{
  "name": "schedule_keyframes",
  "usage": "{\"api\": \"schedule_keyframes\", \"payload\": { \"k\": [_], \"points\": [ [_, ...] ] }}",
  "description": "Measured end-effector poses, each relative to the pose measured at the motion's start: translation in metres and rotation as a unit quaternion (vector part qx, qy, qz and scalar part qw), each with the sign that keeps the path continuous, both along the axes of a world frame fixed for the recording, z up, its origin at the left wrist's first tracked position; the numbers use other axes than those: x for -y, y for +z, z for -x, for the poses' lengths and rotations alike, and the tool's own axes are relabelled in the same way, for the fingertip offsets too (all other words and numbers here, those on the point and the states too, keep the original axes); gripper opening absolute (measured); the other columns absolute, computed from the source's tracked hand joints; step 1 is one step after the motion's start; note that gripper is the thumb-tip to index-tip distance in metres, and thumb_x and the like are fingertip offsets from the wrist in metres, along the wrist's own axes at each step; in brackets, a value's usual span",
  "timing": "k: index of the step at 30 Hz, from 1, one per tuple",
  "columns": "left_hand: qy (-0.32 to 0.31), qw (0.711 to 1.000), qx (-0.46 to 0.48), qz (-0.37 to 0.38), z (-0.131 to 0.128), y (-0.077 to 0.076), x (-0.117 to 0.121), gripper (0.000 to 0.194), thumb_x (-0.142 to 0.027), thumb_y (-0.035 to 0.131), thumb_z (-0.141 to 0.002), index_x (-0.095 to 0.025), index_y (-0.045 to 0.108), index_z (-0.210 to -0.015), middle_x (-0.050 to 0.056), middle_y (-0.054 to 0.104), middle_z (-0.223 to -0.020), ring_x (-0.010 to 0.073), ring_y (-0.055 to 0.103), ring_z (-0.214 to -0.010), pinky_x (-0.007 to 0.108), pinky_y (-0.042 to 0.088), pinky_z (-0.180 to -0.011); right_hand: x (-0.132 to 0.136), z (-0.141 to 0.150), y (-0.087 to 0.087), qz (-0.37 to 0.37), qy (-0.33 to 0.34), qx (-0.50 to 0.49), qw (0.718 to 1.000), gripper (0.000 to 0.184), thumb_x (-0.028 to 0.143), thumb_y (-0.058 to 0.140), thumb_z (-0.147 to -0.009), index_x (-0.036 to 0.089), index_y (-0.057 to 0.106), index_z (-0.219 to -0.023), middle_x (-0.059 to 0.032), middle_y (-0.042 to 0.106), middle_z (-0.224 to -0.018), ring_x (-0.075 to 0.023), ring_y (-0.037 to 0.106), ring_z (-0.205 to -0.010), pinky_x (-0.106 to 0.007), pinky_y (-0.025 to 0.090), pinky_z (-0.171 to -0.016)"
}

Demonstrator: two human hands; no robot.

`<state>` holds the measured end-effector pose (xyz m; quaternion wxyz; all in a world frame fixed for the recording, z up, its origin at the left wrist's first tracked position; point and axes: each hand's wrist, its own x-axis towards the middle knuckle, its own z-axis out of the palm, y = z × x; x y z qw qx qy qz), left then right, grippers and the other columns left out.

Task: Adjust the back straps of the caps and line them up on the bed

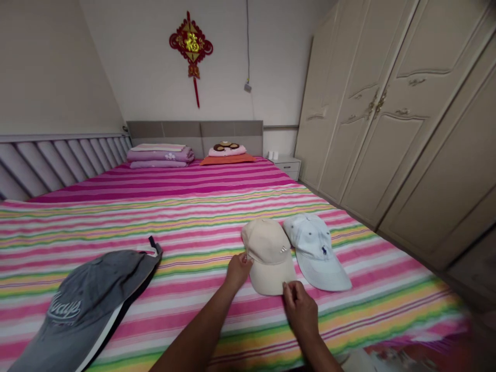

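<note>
Cap [267,240], beige, left hand [237,270] pinching side, right hand [300,306] pinching brim [272,279]

Left hand [239,269] pinches the left side of a beige baseball cap [266,243], near crown-brim join; right hand [301,306] pinches the brim's front edge. Light blue baseball cap [310,233], navy polo-player logo, just beside it on the right. Gray baseball cap [96,279], white lettering, well apart at left, brim cut off by frame. All three on multicolor striped bedspread [189,289]. Behind: folded purple quilt [155,155], gray headboard [178,129], red-gold wall ornament [191,42]. Cream wardrobe [387,139] right.
</note>
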<state>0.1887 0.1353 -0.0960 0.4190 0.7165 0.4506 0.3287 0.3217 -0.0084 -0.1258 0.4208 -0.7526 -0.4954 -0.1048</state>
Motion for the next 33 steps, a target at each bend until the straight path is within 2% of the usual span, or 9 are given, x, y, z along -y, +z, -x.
{"api": "schedule_keyframes", "payload": {
  "k": [4, 7, 13, 19, 23, 26, 28, 31, 33],
  "points": [
    [-0.025, 0.996, -0.069, -0.050, 0.024, 0.009, 0.023, 0.019, -0.024, 0.054, -0.067, -0.015, 0.064, -0.081, 0.004, 0.058, -0.074, 0.0197, 0.052, -0.075, 0.032, 0.040, -0.071, 0.001, 0.001, 0.002, -0.012, -0.001, 0.020, 1.000, 0.033, 0.043, 0.032, -0.087, 0.020, 0.048, -0.070, -0.0002, 0.058, -0.049, -0.0175, 0.056, -0.042, -0.024, 0.034, -0.042],
    [-0.042, 0.990, -0.102, -0.086, 0.053, 0.011, 0.047, 0.027, -0.025, 0.054, -0.069, -0.014, 0.063, -0.091, 0.010, 0.058, -0.091, 0.0229, 0.052, -0.086, 0.036, 0.041, -0.079, 0.003, 0.002, 0.003, -0.023, 0.004, 0.039, 0.999, 0.033, 0.042, 0.033, -0.088, 0.020, 0.048, -0.068, 0.0000, 0.057, -0.048, -0.0163, 0.055, -0.041, -0.024, 0.034, -0.042],
    [-0.049, 0.942, -0.227, -0.240, 0.136, -0.011, 0.086, 0.034, -0.025, 0.044, -0.080, -0.016, 0.057, -0.110, 0.014, 0.057, -0.113, 0.0242, 0.052, -0.105, 0.037, 0.043, -0.088, 0.010, 0.003, 0.005, -0.031, 0.086, 0.101, 0.991, 0.038, 0.041, 0.035, -0.087, 0.018, 0.052, -0.062, -0.0006, 0.054, -0.046, -0.0136, 0.050, -0.038, -0.024, 0.030, -0.042],
    [0.082, 0.912, -0.277, -0.291, 0.226, -0.027, 0.097, 0.029, -0.027, 0.046, -0.080, -0.018, 0.064, -0.100, 0.014, 0.062, -0.109, 0.0244, 0.057, -0.099, 0.038, 0.046, -0.086, 0.010, 0.039, 0.009, -0.058, 0.222, 0.180, 0.957, 0.032, 0.033, 0.039, -0.088, 0.018, 0.055, -0.065, -0.0010, 0.057, -0.050, -0.0126, 0.052, -0.042, -0.024, 0.030, -0.045],
    [0.196, 0.935, -0.193, -0.222, 0.265, -0.006, 0.104, 0.027, -0.029, 0.053, -0.074, -0.020, 0.065, -0.096, 0.011, 0.066, -0.099, 0.0239, 0.059, -0.094, 0.037, 0.046, -0.083, 0.010, 0.086, 0.007, -0.060, 0.339, 0.192, 0.919, 0.030, 0.027, 0.036, -0.089, 0.018, 0.054, -0.067, -0.0007, 0.059, -0.054, -0.0116, 0.054, -0.046, -0.022, 0.033, -0.049],
    [0.327, 0.939, -0.029, -0.107, 0.282, 0.010, 0.111, 0.027, -0.035, 0.057, -0.069, -0.018, 0.066, -0.088, 0.006, 0.068, -0.081, 0.0206, 0.062, -0.078, 0.032, 0.049, -0.071, 0.007, 0.108, 0.000, -0.042, 0.346, 0.189, 0.918, 0.030, 0.027, 0.035, -0.090, 0.019, 0.052, -0.066, 0.0001, 0.057, -0.053, -0.0123, 0.054, -0.045, -0.023, 0.032, -0.048],
    [0.433, 0.895, 0.106, -0.032, 0.293, 0.013, 0.115, 0.028, -0.036, 0.061, -0.065, -0.016, 0.064, -0.085, 0.002, 0.066, -0.067, 0.0156, 0.060, -0.060, 0.027, 0.048, -0.057, 0.005, 0.113, -0.005, -0.030, 0.330, 0.198, 0.923, 0.029, 0.028, 0.035, -0.089, 0.020, 0.051, -0.066, 0.0000, 0.057, -0.053, -0.0137, 0.055, -0.045, -0.024, 0.032, -0.048],
    [0.569, 0.766, 0.298, -0.006, 0.314, 0.009, 0.119, 0.028, -0.027, 0.067, -0.058, -0.015, 0.061, -0.083, -0.005, 0.057, -0.054, 0.0074, 0.049, -0.043, 0.018, 0.041, -0.044, 0.004, 0.113, -0.010, -0.034, 0.319, 0.214, 0.922, 0.027, 0.028, 0.035, -0.089, 0.020, 0.051, -0.068, -0.0004, 0.058, -0.055, -0.0151, 0.055, -0.048, -0.025, 0.033, -0.051],
    [0.609, 0.703, 0.368, -0.009, 0.328, 0.004, 0.121, 0.027, -0.019, 0.067, -0.057, -0.015, 0.058, -0.082, -0.007, 0.055, -0.052, 0.0058, 0.049, -0.041, 0.016, 0.041, -0.042, 0.005, 0.112, -0.011, -0.035, 0.318, 0.220, 0.922, 0.027, 0.027, 0.035, -0.089, 0.020, 0.050, -0.069, -0.0004, 0.058, -0.056, -0.0152, 0.055, -0.048, -0.026, 0.033, -0.052]
  ]
}}
